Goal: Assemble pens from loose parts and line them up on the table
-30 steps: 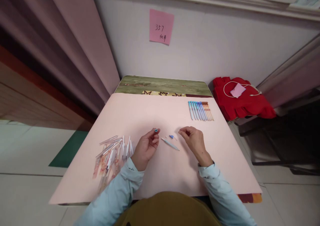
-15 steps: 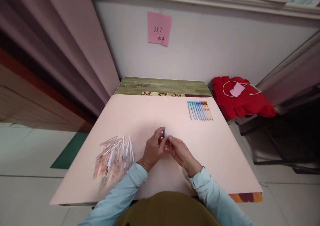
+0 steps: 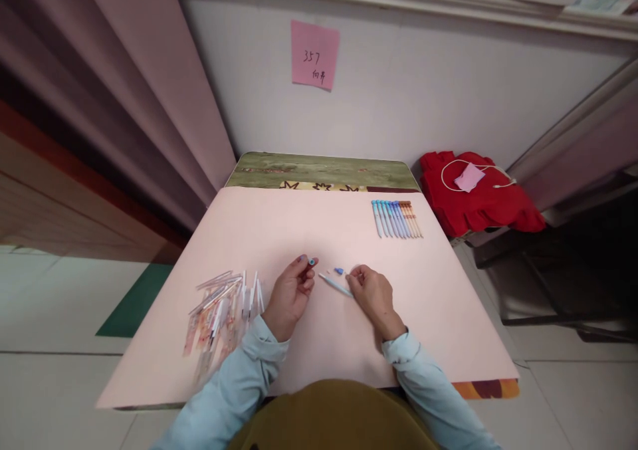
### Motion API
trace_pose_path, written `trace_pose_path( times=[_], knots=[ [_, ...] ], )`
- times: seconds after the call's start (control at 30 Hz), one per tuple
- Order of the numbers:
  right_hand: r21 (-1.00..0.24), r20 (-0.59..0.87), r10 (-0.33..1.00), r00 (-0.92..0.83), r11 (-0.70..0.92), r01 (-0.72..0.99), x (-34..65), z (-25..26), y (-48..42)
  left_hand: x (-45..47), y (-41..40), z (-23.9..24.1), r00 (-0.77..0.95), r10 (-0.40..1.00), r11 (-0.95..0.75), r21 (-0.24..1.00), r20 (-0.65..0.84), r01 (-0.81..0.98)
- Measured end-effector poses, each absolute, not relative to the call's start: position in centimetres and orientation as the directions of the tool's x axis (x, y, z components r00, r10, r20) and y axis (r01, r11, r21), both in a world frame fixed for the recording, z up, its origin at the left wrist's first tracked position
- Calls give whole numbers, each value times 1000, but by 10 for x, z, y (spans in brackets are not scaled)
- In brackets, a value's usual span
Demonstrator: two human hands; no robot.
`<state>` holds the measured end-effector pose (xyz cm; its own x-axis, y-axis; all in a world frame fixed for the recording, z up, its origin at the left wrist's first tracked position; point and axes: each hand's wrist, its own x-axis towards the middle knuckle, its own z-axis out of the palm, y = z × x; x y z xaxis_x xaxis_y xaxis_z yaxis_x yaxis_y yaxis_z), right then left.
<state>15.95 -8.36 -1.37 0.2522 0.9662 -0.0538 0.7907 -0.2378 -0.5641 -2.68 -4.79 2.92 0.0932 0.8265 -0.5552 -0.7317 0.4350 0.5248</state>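
My left hand pinches a small blue pen part with its round end facing me. To its right, my right hand is curled, thumb and fingertips together low over the table; what they pinch, if anything, is too small to make out. A pale blue pen barrel slants between the hands, its right end reaching the right hand's fingers. Just above the barrel lies a short dark blue pen piece, with a tiny pale piece beside it.
A row of pens in blue, violet and brown lies at the far right of the table. Several refills and clear wrappers are heaped at the left. A red cloth with a white cable sits beyond the right edge.
My hands have moved apart, left hand to the left and right hand to the right. The pale barrel and dark blue piece now show on the table between them.
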Motion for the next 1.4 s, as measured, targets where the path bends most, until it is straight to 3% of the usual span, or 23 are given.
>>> trace_pose_path(
  times=[0.13, 0.23, 0.37, 0.53, 0.67, 0.87, 1.0, 1.07, 1.17, 1.27, 1.4],
  knots=[
    [-537, -66, 964, 257, -251, 805, 155, -5, -83, -25, -52, 34, 166, 793, 489, 451, -586, -747],
    [-696, -92, 969, 229, -227, 681, 153, 15, -84, -25, -54, 32, 203, 792, 511, 442, -576, -737],
    [-878, -79, 994, 73, -104, 468, 139, 45, -86, -20, -58, 29, 158, 861, 449, 575, -484, -684],
    [-853, -34, 999, 16, -37, 520, 123, 55, -86, -14, -65, 34, 47, 930, 326, 759, -365, -564],
    [-822, -36, 999, 32, -48, 567, 124, 50, -84, -14, -67, 36, -15, 950, 267, 833, -313, -485],
    [-803, -55, 997, 58, -78, 591, 124, 51, -84, -11, -71, 34, -6, 972, 207, 875, -233, -437],
    [-819, -27, 993, 111, -86, 567, 119, 51, -83, -11, -72, 29, 47, 948, 286, 778, -314, -559],
    [-883, -18, 987, 157, -89, 462, 118, 46, -82, -13, -70, 27, 134, 894, 401, 631, -427, -663],
    [-989, -116, 967, 228, -135, 68, 122, 33, -79, -20, -66, 29, 252, 793, 523, 409, -554, -748],
    [-892, -340, 928, 150, -268, -363, 128, 22, -79, -26, -61, 35, 278, 756, 534, 313, -593, -786],
    [-777, -427, 901, 82, -319, -543, 130, 19, -82, -28, -59, 40, 273, 747, 528, 291, -607, -798]
  ],
)
